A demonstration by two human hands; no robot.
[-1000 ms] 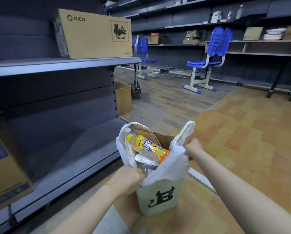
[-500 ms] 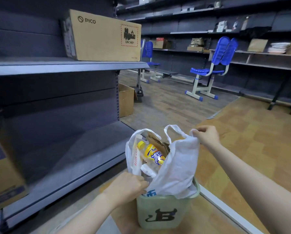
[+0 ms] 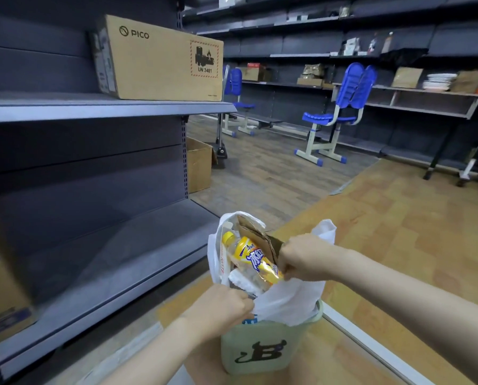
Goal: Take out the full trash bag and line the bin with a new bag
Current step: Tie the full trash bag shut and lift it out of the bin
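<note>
the white plastic trash bag (image 3: 288, 301) is seen at about 6 o'clock in the head view, its lower part seated in a pale green bin (image 3: 263, 348) marked with a black letter. the bag is full: a yellow-labelled drink bottle (image 3: 249, 257), a folded piece of corrugated cardboard (image 3: 257, 236) and some white packaging (image 3: 242, 282) are seen standing above the bin's rim.

the bag's near edge, toward 7 o'clock of its mouth, is pinched by the left hand (image 3: 221, 309), fingers curled round the plastic. the right hand (image 3: 307, 259) is closed at the 3 o'clock side of the mouth, beside the cardboard; it appears to be clamped on the bag's film or handle there, though exactly what is gripped cannot be told. one handle loop (image 3: 325, 230) is seen standing free behind that hand.

the step in hand is judged to be the gathering of the bag's mouth before lifting. the next move would call for both sides to be drawn together over the tall rubbish and the bag raised straight up, the bin being kept from rising with it. no new bag is seen.

grey metal shelving (image 3: 107, 109) runs along 9 o'clock, with a brown pico carton (image 3: 160, 59) on it at 11 o'clock. an open cardboard box (image 3: 199, 165) sits on the floor beyond the shelf end. blue chairs (image 3: 335, 115) stand at 1 o'clock on the wood-pattern floor (image 3: 399, 245).
</note>
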